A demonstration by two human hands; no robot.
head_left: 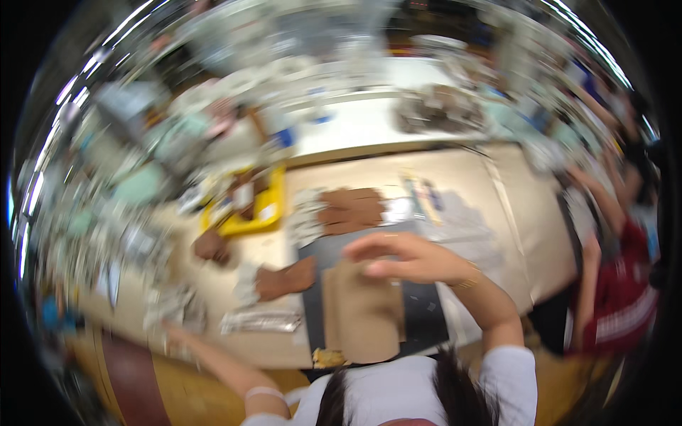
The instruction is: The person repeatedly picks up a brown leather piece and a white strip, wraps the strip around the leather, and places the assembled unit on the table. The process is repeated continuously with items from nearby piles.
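From the head view, everything is smeared by motion, so small details are lost. A tan cardboard piece (362,312) lies flat on a dark mat (423,312) at the near edge of the tabletop (511,206), right in front of me. Beyond the mat sits a stack of brown cut pieces (352,209), and another brown piece (286,278) lies just left of the mat. A yellow tray (264,213) stands farther left with brownish things in it. A crinkled silvery packet (259,321) lies flat near the front edge, left of the cardboard. A long narrow strip with coloured patches (424,195) lies beyond the mat; its markings are too blurred to make out.

My right hand (401,257) reaches in from the right, forearm bent across the mat, grip loosely open with fingers stretched leftward over the top edge of the cardboard, touching or just above it; I cannot tell which. My left hand (172,334) is stretched out low to the left, near the silvery packet; whether that grip is wide or closed I cannot tell through the blur. Another person's arm (590,284) rests at the tabletop's right end.
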